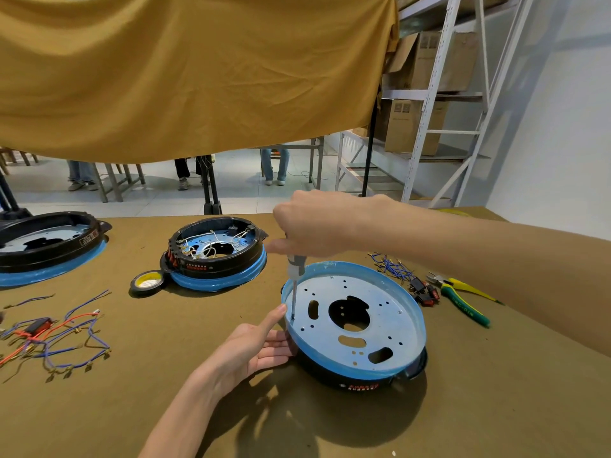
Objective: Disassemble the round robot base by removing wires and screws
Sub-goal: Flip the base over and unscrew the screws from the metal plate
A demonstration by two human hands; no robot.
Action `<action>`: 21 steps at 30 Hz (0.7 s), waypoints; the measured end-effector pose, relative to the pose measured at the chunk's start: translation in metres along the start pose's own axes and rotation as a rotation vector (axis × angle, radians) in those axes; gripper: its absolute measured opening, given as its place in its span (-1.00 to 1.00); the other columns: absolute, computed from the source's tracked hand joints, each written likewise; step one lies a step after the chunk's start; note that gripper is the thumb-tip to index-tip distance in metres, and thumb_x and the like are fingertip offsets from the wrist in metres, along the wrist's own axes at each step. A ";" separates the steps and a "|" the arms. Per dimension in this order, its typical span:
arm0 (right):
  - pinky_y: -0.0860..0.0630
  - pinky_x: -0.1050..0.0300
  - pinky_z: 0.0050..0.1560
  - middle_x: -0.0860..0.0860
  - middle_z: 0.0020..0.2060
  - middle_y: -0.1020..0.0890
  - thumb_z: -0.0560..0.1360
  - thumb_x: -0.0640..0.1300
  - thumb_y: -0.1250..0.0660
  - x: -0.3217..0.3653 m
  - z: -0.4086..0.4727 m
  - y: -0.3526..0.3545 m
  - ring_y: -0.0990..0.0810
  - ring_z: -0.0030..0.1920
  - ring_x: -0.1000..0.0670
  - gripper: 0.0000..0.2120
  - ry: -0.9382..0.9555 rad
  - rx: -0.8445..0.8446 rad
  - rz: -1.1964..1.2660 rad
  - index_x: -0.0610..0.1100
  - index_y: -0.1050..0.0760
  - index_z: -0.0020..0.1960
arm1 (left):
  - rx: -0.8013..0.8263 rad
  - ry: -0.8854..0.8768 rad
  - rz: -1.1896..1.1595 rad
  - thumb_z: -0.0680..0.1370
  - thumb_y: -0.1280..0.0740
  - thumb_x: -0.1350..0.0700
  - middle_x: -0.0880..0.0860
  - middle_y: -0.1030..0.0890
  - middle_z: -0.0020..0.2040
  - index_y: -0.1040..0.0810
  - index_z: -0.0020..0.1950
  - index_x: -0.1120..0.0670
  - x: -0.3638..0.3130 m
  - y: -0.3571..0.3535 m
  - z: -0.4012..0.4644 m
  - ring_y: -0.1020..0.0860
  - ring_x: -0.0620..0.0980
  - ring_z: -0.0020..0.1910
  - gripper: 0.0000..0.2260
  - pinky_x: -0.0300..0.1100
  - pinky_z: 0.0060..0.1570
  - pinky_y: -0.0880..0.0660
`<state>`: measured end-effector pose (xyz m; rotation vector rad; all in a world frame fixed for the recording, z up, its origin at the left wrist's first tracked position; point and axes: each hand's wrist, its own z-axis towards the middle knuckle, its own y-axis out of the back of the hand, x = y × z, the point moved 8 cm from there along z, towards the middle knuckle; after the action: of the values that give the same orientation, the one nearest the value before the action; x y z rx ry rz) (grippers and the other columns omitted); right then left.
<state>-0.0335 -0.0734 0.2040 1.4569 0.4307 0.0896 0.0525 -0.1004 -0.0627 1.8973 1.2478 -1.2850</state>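
A: Right hand (317, 226): fingers wrapped round screwdriver (295, 276), tip planted at left edge of round base's (353, 320) plate.
B: Left hand (254, 345)?
A: Flat, fingers straight, pressing base's left wall. Base: rigid, likely light, may slide; brace at rim. Pliers (463, 294) right of it.

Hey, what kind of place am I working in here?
Probably a workshop or storeroom used for disassembly work: a brown work table with round bases and loose wires, metal shelving holding cardboard boxes, and pliers.
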 end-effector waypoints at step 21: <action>-0.48 0.07 -0.31 0.02 -0.15 -0.53 0.53 0.30 -0.33 -0.005 -0.001 -0.005 -0.56 -0.19 -0.03 -0.55 -0.002 0.073 0.070 -0.09 -0.47 0.08 | -0.015 -0.010 0.018 0.15 -0.52 -0.44 0.14 -0.77 -0.08 -0.61 0.16 0.24 0.002 0.001 0.003 -0.76 0.08 -0.05 -0.12 -0.14 -0.14 -0.68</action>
<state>-0.0393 -0.0745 0.1998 1.5444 0.3843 0.1296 0.0525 -0.1026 -0.0656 1.8855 1.2296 -1.2706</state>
